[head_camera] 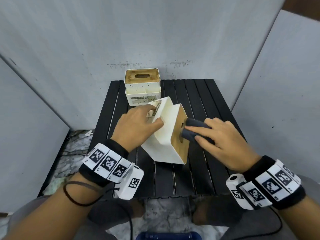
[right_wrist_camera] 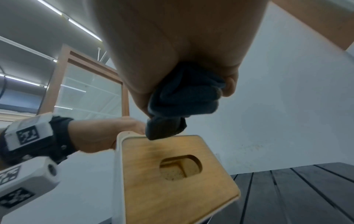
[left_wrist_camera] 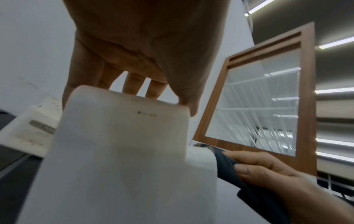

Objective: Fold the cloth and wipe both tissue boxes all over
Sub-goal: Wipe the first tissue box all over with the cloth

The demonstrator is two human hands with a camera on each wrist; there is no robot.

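Wiping is under way on the near box [head_camera: 166,135]: I have it tipped on its side on the slatted surface [head_camera: 199,170], wooden lid [head_camera: 180,141] facing right, and the folded cloth [head_camera: 194,130] pressed against that lid just beside the slot.

My left hand [head_camera: 136,125] steadies the box from the other side. Its fingers curl over the white rim while the thumb presses the side wall, wrist raised and angled down and forward. My right hand [head_camera: 223,137] comes in from the right, palm down, and pinches the bunched cloth between thumb and fingers. In the right wrist view the cloth [right_wrist_camera: 178,103] touches the lid's top corner.

The far box [head_camera: 142,89] stands upright at the back of the surface, well apart from both hands. I cannot tell whether it has been wiped.

I judge the task about midway at best. The next move calls for sweeping the cloth across the whole lid, then turning the box with my left hand to reach its remaining faces.
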